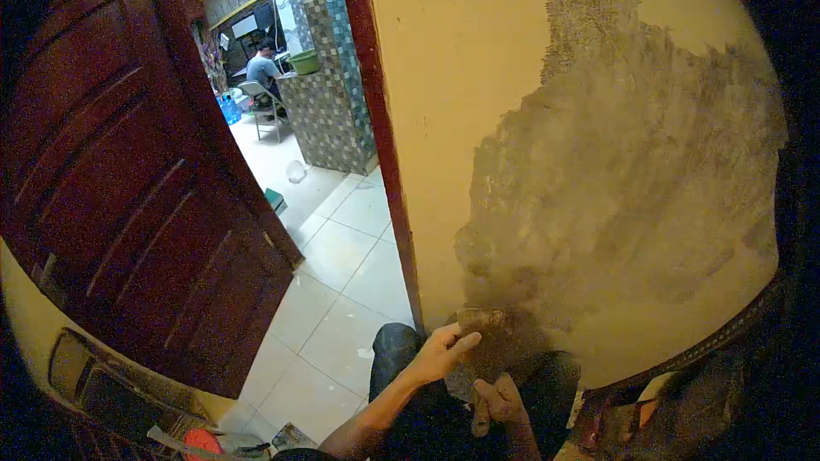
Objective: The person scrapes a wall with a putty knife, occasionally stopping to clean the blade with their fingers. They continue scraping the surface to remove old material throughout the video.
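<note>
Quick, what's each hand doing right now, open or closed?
Left hand: gripping a brownish block against the wall.
Right hand: curled shut, contents cannot be told.

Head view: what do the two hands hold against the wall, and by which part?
A small brownish tool, too blurred to name, against the wall. The left hand pinches its upper end; the right hand seems closed on its lower part.

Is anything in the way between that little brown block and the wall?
Nothing visible. The left hand holds the block right against the wall, at the bottom edge of the grey patch. The right hand is just below it.
</note>
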`<state>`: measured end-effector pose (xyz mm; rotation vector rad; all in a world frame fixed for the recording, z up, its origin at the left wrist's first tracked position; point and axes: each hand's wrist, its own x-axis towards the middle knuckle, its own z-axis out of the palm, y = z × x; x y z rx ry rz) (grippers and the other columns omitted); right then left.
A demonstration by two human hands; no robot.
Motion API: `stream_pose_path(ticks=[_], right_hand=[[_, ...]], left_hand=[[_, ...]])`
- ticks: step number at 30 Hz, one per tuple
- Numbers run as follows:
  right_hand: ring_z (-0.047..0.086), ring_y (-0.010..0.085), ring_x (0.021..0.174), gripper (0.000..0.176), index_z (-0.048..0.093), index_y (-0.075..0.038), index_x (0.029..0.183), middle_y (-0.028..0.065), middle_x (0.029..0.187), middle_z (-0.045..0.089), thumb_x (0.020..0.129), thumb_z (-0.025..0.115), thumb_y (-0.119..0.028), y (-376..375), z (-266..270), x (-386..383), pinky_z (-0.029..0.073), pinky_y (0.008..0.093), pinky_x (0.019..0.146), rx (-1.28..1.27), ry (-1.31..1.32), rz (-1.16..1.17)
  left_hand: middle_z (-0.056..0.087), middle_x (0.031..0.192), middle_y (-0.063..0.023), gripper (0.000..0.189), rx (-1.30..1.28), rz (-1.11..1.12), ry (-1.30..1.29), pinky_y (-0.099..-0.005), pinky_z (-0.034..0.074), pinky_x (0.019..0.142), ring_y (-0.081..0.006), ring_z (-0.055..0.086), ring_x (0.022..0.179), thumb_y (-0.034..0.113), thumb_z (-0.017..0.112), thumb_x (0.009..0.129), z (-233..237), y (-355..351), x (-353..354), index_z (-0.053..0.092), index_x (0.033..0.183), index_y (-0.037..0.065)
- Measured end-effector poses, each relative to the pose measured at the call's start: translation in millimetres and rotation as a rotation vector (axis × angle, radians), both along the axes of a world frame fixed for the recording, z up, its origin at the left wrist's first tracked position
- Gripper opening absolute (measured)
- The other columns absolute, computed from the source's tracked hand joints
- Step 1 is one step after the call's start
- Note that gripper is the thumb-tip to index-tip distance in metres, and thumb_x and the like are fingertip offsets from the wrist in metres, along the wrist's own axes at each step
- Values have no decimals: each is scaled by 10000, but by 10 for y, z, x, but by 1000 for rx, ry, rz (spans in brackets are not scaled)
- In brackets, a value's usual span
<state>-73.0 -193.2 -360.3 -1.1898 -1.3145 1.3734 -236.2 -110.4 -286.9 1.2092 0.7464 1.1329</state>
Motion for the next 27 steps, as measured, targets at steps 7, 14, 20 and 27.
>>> stream_pose_path(ticks=[7, 14, 20, 27], right_hand=[[565, 148, 523, 289, 600, -14, 686, 65, 639, 615, 912, 536, -182, -57, 482, -124, 446, 274, 477, 111, -67, 165], [571, 178, 555, 258, 601, 39, 857, 106, 694, 630, 887, 560, -214, -98, 658, -132, 463, 336, 530, 276, -292, -79], [635, 317, 791, 325, 627, -20, 988, 156, 850, 661, 849, 607, -313, 34, 1051, 102, 488, 403, 720, 267, -499, 264], [532, 366, 1128, 501, 517, -52, 1254, 182, 1231, 558, 838, 641, -303, -61, 1238, 153, 400, 430, 983, 351, -452, 217]], left_hand=[[540, 732, 41, 247, 167, 387, 164, -254, 390, 611, -70, 455, 686, 244, 548, 955, 308, 110, -248, 605, 933, 6], [570, 825, 24, 265, 176, 322, 91, -254, 408, 643, -74, 470, 734, 244, 545, 957, 334, 8, -259, 584, 1027, -9], [620, 884, -33, 232, 236, -94, 289, -277, 458, 707, -91, 526, 799, 172, 552, 952, 568, -57, -376, 599, 1067, -24], [661, 1003, -157, 235, 527, -376, 298, -326, 478, 808, -234, 613, 877, 145, 575, 921, 603, -119, -185, 603, 1092, -15]])
